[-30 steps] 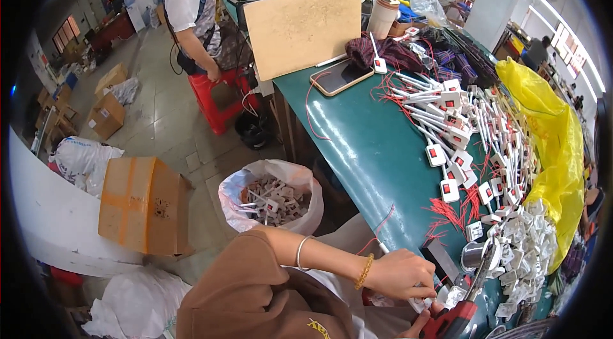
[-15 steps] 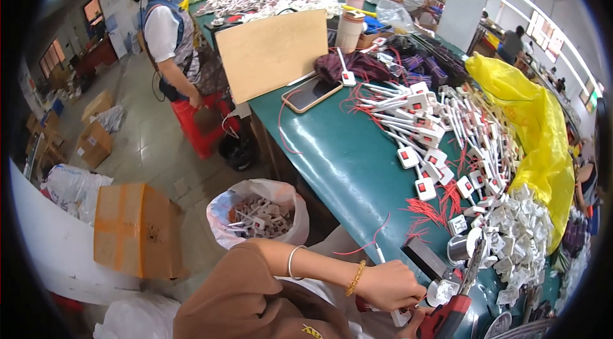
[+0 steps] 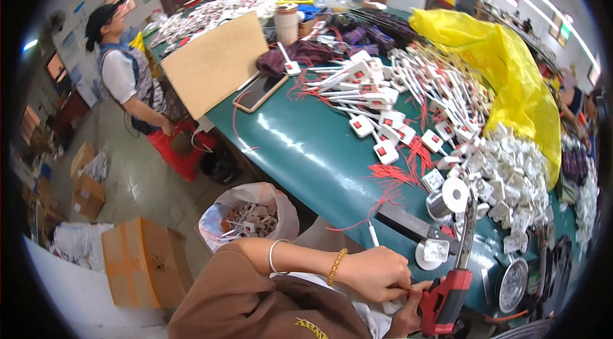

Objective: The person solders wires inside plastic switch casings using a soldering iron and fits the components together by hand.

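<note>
My left hand (image 3: pixel 375 273), wearing a silver bangle and a gold beaded bracelet, is closed around a white stick-shaped part. The tube end (image 3: pixel 373 235) of that part sticks out beyond my knuckles, with a thin red wire trailing from it. Close against it, my right hand (image 3: pixel 408 315) grips a red and black soldering gun (image 3: pixel 447 301), whose metal barrel points up and away. The fingertips of both hands meet near the part's lower end, mostly hidden. A white square socket piece (image 3: pixel 436 251) rests on a round white base just beyond, beside a solder spool (image 3: pixel 440 202).
White switch pieces with red rockers (image 3: pixel 385 150) are heaped on the green table (image 3: pixel 300 160), near clear plastic covers (image 3: pixel 511 179) and a yellow bag (image 3: pixel 511 64). A dark block (image 3: pixel 405 224) lies close by. A sack of parts (image 3: pixel 281 198) stands left; a person (image 3: pixel 121 71) is beyond.
My view has swung to the right, so the table's things sit further left. My hands have drawn back from the socket piece on its round base, still holding the part and soldering gun.
</note>
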Tool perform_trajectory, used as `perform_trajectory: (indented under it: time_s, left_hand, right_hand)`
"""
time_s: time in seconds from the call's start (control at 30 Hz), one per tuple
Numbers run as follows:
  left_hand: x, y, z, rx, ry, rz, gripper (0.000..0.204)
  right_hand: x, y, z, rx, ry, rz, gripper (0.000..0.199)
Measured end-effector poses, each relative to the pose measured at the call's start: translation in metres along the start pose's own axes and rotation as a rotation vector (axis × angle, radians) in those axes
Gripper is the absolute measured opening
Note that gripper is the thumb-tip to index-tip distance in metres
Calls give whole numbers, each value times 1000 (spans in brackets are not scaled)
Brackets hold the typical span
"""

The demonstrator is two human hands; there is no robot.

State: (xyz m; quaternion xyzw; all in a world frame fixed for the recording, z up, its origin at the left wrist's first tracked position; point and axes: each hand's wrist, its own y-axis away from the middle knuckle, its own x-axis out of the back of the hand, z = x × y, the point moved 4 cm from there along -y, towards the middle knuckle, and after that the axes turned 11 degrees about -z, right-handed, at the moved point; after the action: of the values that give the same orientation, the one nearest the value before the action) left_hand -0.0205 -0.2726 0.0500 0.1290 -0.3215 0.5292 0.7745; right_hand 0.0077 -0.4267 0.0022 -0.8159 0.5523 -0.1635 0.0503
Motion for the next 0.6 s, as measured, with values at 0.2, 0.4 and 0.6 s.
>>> perform_trajectory:
  time_s: [0.2,0.4,0.6]
  left_hand:
    - [5,1,11,-51,-45,85,17]
    - [20,-2,5,1,-136,272,5]
    - [19,-9,-11,170,30,299,6]
  right_hand:
    - [-3,-5,-9,58,-176,-32,45]
    - [0,-22,-23,31,-284,71,51]
    - [15,-18,-9,72,50,6,51]
